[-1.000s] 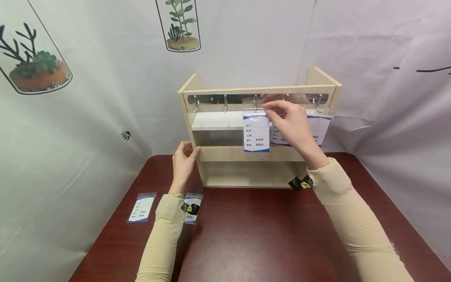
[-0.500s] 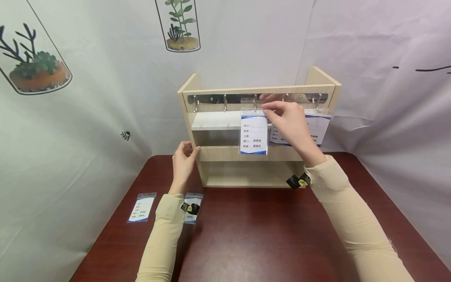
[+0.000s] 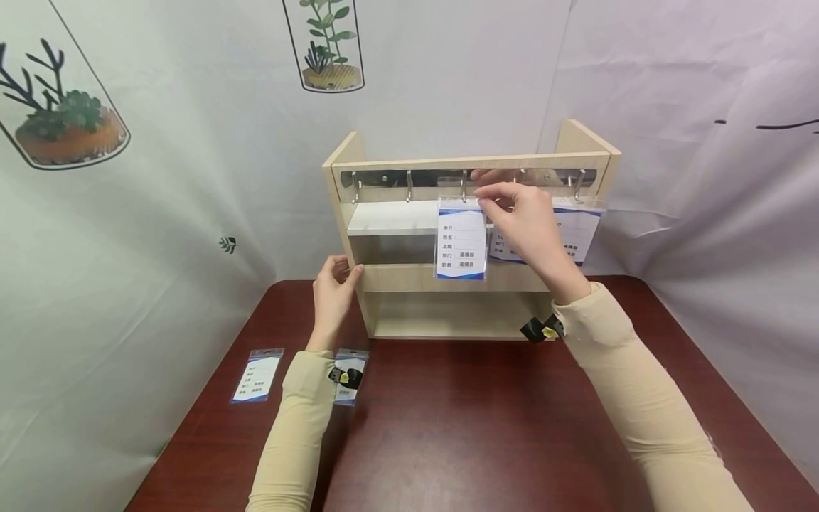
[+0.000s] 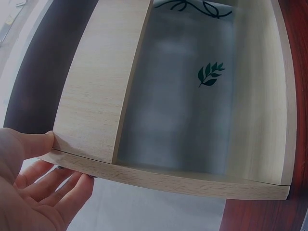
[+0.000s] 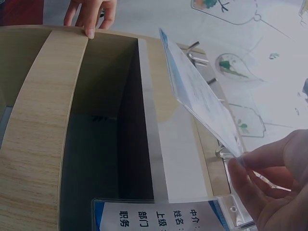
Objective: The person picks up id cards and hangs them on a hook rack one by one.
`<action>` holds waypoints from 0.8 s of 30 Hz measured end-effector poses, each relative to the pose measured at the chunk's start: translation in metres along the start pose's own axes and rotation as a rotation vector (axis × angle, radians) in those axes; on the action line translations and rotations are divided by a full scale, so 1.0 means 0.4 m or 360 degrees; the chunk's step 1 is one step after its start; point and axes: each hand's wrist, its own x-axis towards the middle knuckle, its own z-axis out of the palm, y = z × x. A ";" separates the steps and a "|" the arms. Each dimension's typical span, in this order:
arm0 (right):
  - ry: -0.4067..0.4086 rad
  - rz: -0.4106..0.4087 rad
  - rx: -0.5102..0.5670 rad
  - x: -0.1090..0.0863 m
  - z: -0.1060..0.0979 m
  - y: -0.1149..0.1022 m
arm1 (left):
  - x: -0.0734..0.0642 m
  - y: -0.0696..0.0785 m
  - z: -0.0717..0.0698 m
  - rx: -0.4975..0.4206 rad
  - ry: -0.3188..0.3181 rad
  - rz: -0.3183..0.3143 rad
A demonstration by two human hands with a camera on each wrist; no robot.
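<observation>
Here's the dark red table [image 3: 486, 427], wooden rack [image 3: 397, 279] upon it; left hand [image 3: 332, 293] clamped on its side, right hand [image 3: 526, 226] pinching a badge [image 3: 461, 245] (more badges [image 3: 581, 231] part-hidden behind!); black wrist device [image 3: 350, 379] blocking a lying badge [image 3: 350, 361]; middle hook [image 3: 463, 185] near the pinched corner.

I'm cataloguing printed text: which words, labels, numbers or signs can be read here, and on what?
"中介": held card and hung card
"姓名": same two
"上级": same two
"部门": same two
"职务": same two
Too small or blurred to read surely: the held card's filled-in entries, both table cards and the second hung card, partly hidden.
</observation>
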 end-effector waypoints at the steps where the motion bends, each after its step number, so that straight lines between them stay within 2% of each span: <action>1: 0.0005 -0.0014 0.0003 -0.001 0.001 0.000 | 0.000 0.000 0.000 0.0002 0.0000 -0.0002; 9: 0.0060 -0.0143 0.0040 -0.010 0.008 0.008 | -0.002 0.002 0.000 0.0001 -0.0003 0.0000; 24: 0.0086 -0.0246 0.0019 -0.017 0.023 0.024 | 0.000 0.000 -0.001 0.0010 -0.0004 -0.0005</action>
